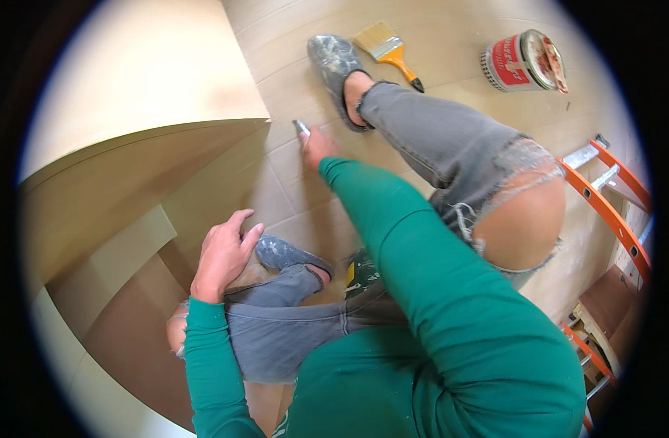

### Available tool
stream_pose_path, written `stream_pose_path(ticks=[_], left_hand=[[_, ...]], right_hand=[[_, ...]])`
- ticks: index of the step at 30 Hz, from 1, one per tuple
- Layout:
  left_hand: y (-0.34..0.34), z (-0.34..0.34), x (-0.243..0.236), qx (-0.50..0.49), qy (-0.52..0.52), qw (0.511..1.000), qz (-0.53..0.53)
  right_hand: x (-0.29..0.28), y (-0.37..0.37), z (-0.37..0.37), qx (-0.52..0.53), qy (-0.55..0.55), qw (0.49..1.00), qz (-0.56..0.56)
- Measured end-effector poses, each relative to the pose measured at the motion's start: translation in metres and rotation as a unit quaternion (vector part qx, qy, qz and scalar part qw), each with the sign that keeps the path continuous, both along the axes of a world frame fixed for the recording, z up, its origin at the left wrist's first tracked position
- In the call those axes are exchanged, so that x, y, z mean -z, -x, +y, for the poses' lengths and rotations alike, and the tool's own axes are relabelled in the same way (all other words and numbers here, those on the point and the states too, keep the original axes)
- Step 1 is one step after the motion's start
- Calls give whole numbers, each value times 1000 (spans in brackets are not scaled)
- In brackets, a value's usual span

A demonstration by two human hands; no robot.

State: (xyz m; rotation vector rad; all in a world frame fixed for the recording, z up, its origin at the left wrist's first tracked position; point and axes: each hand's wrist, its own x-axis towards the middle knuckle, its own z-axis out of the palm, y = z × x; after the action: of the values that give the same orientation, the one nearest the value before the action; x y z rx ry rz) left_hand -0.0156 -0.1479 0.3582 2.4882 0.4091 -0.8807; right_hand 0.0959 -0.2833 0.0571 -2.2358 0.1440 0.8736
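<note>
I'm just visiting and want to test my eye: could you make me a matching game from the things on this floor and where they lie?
Things:
1. brush
2. can
3. ladder
4. right hand

Places or states:
A. orange rails, at the right edge
B. on its side, top right
C. holding a small tool against the floor
D. flat on the floor beside a shoe, orange handle

Pairs: 1-D, 2-B, 3-A, 4-C

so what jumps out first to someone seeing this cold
The right hand reaches out to the floor, its grip shut on a small grey tool. The left hand rests open on a bent knee. Further off lie a yellow-handled paintbrush and a tipped red paint can.
</note>
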Motion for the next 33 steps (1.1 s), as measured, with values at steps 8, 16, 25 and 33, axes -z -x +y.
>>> stream_pose_path(ticks=[8, 16, 25, 33], left_hand=[[-17, -3, 0, 7, 51, 999, -4], [-9, 4, 3, 25, 46, 999, -10], [-12, 4, -8, 8, 65, 998, -10], [-6, 8, -8, 19, 54, 998, -13]], right_hand=[[1, -71, 2, -239, -3, 961, -142], [1, -85, 11, -254, 18, 950, -178], [-5, -86, -1, -366, 31, 915, -169], [-6, -97, 5, -339, 28, 922, -183]])
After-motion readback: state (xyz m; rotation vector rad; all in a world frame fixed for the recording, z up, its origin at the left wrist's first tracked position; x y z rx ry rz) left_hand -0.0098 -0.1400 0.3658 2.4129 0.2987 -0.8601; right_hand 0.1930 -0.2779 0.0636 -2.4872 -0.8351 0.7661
